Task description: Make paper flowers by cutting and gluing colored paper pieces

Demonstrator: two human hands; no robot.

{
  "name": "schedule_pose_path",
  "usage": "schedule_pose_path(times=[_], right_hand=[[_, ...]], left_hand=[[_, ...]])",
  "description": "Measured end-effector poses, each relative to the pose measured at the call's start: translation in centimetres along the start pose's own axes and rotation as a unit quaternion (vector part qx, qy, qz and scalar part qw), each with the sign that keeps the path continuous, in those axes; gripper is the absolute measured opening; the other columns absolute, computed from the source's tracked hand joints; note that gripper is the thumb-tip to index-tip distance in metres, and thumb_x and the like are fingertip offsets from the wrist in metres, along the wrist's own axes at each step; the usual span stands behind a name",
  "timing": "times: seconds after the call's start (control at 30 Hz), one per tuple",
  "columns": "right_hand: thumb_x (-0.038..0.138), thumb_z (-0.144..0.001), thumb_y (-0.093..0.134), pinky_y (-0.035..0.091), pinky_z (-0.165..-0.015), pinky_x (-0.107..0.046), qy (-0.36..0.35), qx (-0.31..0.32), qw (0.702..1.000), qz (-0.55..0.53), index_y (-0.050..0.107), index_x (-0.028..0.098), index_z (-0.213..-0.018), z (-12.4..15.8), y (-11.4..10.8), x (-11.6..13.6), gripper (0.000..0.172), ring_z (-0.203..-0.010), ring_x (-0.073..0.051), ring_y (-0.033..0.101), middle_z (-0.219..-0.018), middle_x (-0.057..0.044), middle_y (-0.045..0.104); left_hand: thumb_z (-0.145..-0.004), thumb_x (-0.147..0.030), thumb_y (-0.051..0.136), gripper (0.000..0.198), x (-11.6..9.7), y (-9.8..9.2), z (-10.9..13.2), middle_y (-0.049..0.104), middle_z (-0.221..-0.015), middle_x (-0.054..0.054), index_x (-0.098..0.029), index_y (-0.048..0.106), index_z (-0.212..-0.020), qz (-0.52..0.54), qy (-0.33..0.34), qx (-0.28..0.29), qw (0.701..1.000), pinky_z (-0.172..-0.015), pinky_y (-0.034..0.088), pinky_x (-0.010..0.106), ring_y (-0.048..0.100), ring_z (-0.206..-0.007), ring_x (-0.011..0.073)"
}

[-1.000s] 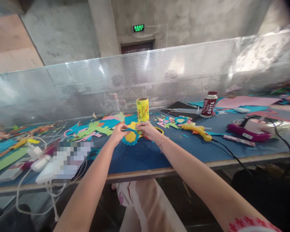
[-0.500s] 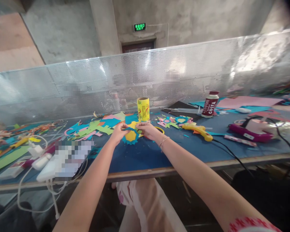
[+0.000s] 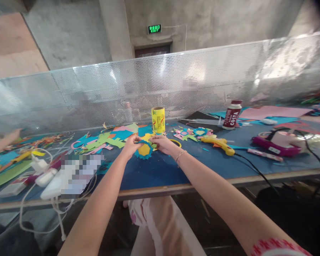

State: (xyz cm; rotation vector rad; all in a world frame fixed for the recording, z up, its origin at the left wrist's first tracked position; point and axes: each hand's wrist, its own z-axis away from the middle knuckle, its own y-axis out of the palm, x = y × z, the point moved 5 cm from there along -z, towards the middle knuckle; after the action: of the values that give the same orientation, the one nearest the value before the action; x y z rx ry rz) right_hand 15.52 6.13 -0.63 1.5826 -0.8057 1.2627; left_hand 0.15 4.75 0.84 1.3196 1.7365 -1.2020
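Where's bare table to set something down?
Best patch: between left forearm and right forearm, from flower to front edge. Smaller: between right forearm and glue gun, with a small scrap there. Crowded: left side, white plug and cables; beyond flower, paper scraps.

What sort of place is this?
Probably a craft workroom in a public building: coloured paper cut-outs litter the blue table, with what looks like a glue gun, and an exit sign glows beyond.
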Motion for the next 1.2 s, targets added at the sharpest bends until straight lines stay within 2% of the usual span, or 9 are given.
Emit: schedule_pose_path(times=[0.17,0.3,0.4,0.63,0.8,1.03,1.2], right_hand=[[0.020,-0.064,0.066,0.036,-0.047,-0.019,0.006,-0.010,1.000,-0.003,0.061,0.014,-0.064,0.2,-0.1,0.4,0.008,-0.052,-0.006,0.050,-0.060,0.000,0.059],[0.033,-0.074,0.058,0.040,-0.052,-0.019,-0.007,-0.067,0.998,-0.012,0.062,0.015,-0.069,0.4,-0.7,1.2,0.020,-0.061,-0.009,0.055,-0.067,-0.003,0.061],[0.033,-0.078,0.052,0.041,-0.055,-0.020,-0.005,-0.092,0.996,-0.013,0.061,0.016,-0.069,0.4,-1.0,1.3,0.022,-0.065,-0.010,0.057,-0.071,-0.004,0.063],[0.026,-0.070,0.056,0.040,-0.052,-0.018,-0.009,-0.048,0.999,0.015,0.058,0.017,-0.067,0.3,-0.5,1.0,0.010,-0.061,-0.008,0.053,-0.068,0.000,0.060],[0.029,-0.067,0.060,0.041,-0.051,-0.017,-0.010,-0.043,0.998,0.038,0.059,0.017,-0.065,0.4,-0.3,0.9,0.012,-0.061,-0.008,0.052,-0.065,0.001,0.058],[0.025,-0.061,0.066,0.043,-0.050,-0.017,-0.010,-0.048,0.997,0.066,0.062,0.019,-0.065,0.3,-0.2,0.6,0.009,-0.065,-0.009,0.053,-0.075,-0.001,0.062],[0.021,-0.061,0.066,0.042,-0.049,-0.018,-0.005,-0.050,0.998,0.048,0.061,0.017,-0.060,-0.1,-0.3,0.2,0.006,-0.061,-0.009,0.052,-0.068,-0.001,0.060]], left_hand=[[-0.057,-0.021,0.067,0.023,0.0,-0.1,0.0,0.057,-0.082,0.003,-0.015,0.054,-0.075,0.018,-0.007,-0.004,1.000,-0.068,0.042,0.027,0.054,-0.074,0.0137],[-0.056,-0.021,0.067,0.023,-0.1,-0.2,-0.1,0.057,-0.082,0.003,-0.015,0.055,-0.075,0.022,-0.005,-0.012,1.000,-0.068,0.041,0.026,0.053,-0.074,0.0135],[-0.055,-0.022,0.068,0.024,-0.1,-0.3,-0.1,0.057,-0.079,0.003,-0.015,0.054,-0.073,0.031,-0.005,-0.019,0.999,-0.066,0.041,0.025,0.053,-0.073,0.0135],[-0.053,-0.026,0.070,0.028,0.0,-0.1,-0.1,0.056,-0.075,0.002,-0.015,0.052,-0.072,0.069,-0.011,-0.012,0.997,-0.068,0.040,0.025,0.052,-0.073,0.0131],[-0.054,-0.024,0.070,0.027,0.1,-0.1,-0.1,0.055,-0.076,0.001,-0.016,0.052,-0.072,0.079,-0.013,-0.011,0.997,-0.069,0.040,0.025,0.052,-0.074,0.0127],[-0.054,-0.022,0.068,0.025,0.2,0.1,0.0,0.055,-0.077,0.001,-0.015,0.052,-0.072,0.083,-0.015,-0.013,0.996,-0.070,0.040,0.025,0.052,-0.074,0.0126],[-0.054,-0.021,0.069,0.025,0.1,0.2,0.0,0.056,-0.079,0.003,-0.015,0.053,-0.073,0.081,-0.021,-0.008,0.996,-0.071,0.041,0.026,0.052,-0.077,0.0135]])
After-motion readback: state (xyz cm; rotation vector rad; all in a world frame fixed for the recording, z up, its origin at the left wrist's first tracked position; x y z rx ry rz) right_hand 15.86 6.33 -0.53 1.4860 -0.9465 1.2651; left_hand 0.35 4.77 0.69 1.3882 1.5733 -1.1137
